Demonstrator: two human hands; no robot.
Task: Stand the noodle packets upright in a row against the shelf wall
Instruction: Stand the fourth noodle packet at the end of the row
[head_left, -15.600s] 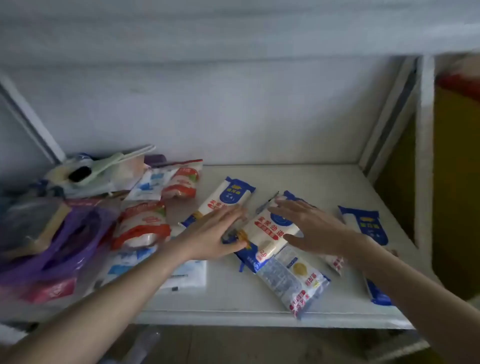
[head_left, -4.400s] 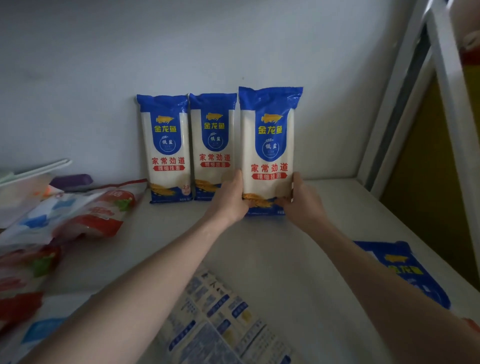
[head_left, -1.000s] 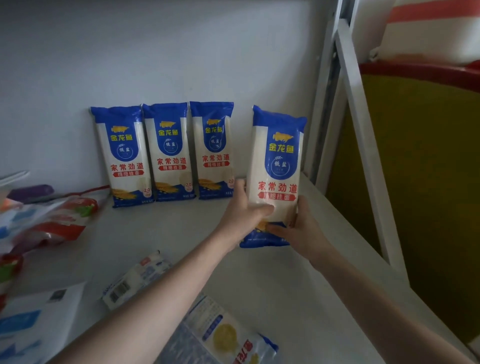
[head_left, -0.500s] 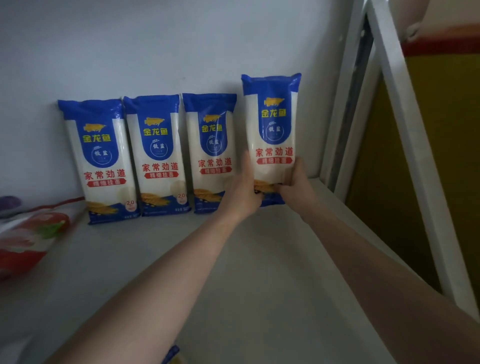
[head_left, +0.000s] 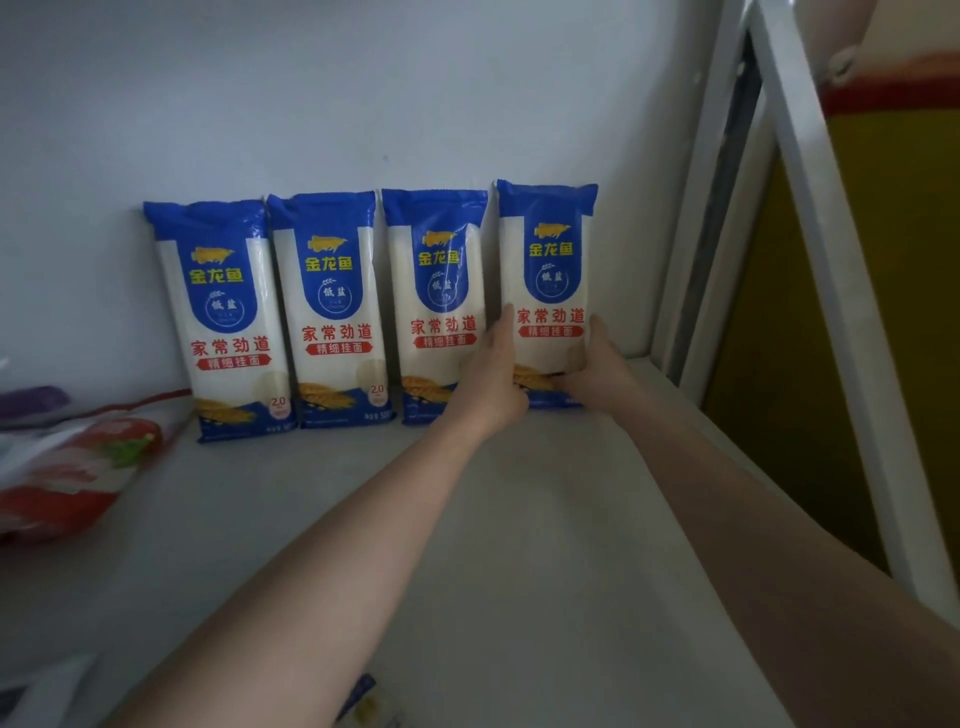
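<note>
Head view, row: three blue-and-white noodle packets (head_left: 332, 306) stand upright, side by side, leaning back on the shelf wall (head_left: 363, 93).
Head view, packet in hand: the fourth noodle packet (head_left: 548, 270) stands at the right end of the row, just beside its neighbour, base on the white shelf board (head_left: 519, 545).
Left hand (head_left: 493, 379): clamped on the packet's lower left edge.
Right hand (head_left: 597, 374): clamped on the lower right edge.
Step in hand: seating the fourth packet; judged nearly done.
Doing it well: press the base flat, tip the top onto the wall, release both sides together.
Hedge: contact of the top with the wall is hard to judge here.
Left margin: a red-and-white bag (head_left: 78, 467) lies flat.
</note>
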